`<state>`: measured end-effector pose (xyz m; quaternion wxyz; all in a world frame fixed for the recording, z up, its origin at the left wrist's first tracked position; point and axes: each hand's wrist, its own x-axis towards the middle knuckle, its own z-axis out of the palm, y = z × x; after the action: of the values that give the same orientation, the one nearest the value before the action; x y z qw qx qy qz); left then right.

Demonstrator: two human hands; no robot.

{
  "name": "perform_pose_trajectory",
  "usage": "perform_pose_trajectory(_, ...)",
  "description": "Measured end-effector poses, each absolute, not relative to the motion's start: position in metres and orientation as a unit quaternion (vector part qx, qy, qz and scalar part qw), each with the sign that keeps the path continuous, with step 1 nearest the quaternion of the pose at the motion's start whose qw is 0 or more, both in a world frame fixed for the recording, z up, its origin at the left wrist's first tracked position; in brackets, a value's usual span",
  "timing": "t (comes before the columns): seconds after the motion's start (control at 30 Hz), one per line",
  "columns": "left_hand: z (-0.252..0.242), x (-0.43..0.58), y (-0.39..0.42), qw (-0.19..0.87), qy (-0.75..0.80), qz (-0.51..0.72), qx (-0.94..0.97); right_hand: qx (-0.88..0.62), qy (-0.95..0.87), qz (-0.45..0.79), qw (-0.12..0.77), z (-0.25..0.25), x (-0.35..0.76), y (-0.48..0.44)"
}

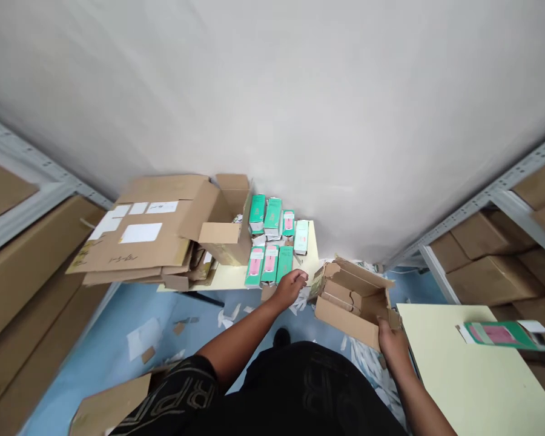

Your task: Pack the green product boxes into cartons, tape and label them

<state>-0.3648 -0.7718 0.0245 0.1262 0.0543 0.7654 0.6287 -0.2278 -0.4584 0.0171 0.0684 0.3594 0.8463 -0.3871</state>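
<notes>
My right hand [393, 346] grips the near right corner of an open brown cardboard box [347, 318], which is tilted so its inside shows. Loose cardboard flaps lie within the box, and its upper edge is torn. Left of the box, my left hand [292, 287] is closed with its fingers curled; whatever they may hold is hidden. Just beyond that hand, several green boxes [284, 261] with pink panels lie on a pale yellow table [311, 263]. One paler green box [301, 237] lies at their right.
Flattened cartons [131, 254] and an open carton [224, 242] occupy the table's left. Paper scraps [145, 336] litter the blue floor. A second table [463, 375] at right holds a flattened green box [504, 335]. Metal shelves [476, 203] with cartons flank both sides.
</notes>
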Motion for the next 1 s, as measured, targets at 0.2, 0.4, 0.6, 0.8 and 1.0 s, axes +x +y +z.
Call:
perform_pose_trajectory(0.2, 0.079, -0.356, -0.837, -0.02, 0.836, 0.543, 0.073, 0.275, 0.867, -0.406, 0.093, 0.028, -0.274, -0.495)
perform_pose_trajectory(0.4, 0.132, -0.375, -0.932, -0.117, 0.882, 0.447, 0.089, 0.189, 0.876, -0.433, 0.101, 0.041, -0.315, -0.573)
perform_pose_trajectory(0.6, 0.165, -0.454, -1.026, -0.127, 0.919, 0.362, 0.092, 0.152, 0.888, -0.417, 0.124, 0.038, -0.348, -0.669)
perform_pose_trajectory(0.8, 0.176, -0.582, -1.076, 0.011, 0.966, 0.232, 0.115, 0.174, 0.89, -0.4, 0.131, 0.039, -0.365, -0.749)
perform_pose_trajectory(1.0, 0.125, -0.684, -1.084, 0.138, 0.969, 0.189, 0.081, 0.154, 0.878, -0.429, 0.149, 0.04, -0.373, -0.794)
